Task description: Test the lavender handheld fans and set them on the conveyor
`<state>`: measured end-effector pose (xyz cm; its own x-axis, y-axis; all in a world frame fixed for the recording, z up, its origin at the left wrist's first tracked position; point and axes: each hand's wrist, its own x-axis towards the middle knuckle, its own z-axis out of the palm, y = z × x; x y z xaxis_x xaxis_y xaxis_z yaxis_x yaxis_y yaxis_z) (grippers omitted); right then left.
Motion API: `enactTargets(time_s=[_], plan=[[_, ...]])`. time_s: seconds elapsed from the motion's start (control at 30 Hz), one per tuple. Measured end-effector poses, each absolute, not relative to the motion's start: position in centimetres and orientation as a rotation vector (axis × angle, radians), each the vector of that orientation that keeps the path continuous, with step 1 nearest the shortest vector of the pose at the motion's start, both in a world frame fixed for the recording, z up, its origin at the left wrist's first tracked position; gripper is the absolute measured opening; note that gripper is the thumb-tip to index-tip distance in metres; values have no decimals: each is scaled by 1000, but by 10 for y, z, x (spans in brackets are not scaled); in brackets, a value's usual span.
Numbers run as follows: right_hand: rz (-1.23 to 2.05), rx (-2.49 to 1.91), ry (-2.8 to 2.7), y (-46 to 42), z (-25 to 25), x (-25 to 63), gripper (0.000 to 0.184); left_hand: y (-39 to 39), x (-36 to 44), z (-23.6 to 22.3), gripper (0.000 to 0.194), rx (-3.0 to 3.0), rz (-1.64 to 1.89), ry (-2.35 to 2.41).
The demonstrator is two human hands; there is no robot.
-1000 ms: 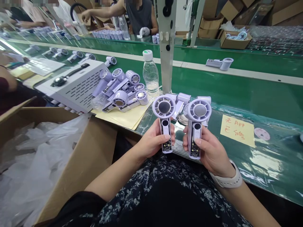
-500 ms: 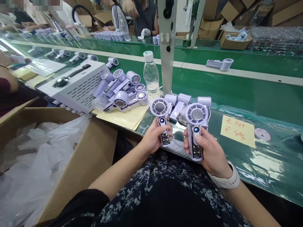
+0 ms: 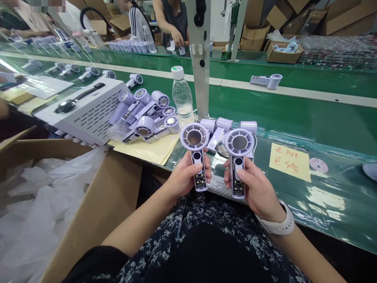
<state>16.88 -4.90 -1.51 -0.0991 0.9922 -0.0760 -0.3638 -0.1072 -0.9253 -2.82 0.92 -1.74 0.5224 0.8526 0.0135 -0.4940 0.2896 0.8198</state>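
My left hand (image 3: 186, 172) is wrapped round the handle of a lilac handheld fan (image 3: 194, 137), thumb on its front button. A second lilac handheld fan (image 3: 239, 142) is gripped in my right hand (image 3: 259, 184), the thumb pressed to the same spot. Both are upright, round heads on top, with bare circuit boards showing in the handles and small dark displays. Just behind them on the bench lie several more fans (image 3: 224, 124), partly hidden. To the left, a pile of lilac fans (image 3: 145, 125) rests on yellow paper (image 3: 159, 148).
A clear bottle (image 3: 182, 96) stands by a metal post (image 3: 199, 59). A vented white box (image 3: 85, 114) and a carton (image 3: 118, 188) of plastic bags are at left. A yellow note (image 3: 290, 162) lies right. One fan (image 3: 266, 81) lies across the green belt; people work beyond.
Both displays showed "20" and are now dark. The two fans have come slightly closer together. A person across the line has lowered a hand to the bench.
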Motion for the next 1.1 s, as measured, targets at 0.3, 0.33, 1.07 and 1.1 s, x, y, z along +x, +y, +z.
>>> enactTargets(time_s=[0.3, 0.33, 1.07, 1.1], plan=[[1511, -884, -863, -49, -10, 168, 23, 9, -29, -15, 43, 967, 960, 515], [1507, -885, -851, -49, -10, 169, 22, 8, -29, -15, 42, 997, 962, 557], [1396, -855, -885, -51, 3, 177, 46, 0, -38, -6, 43, 943, 923, 634], [1233, -892, -946, -54, 5, 176, 41, 0, -39, -5, 46, 960, 949, 628]])
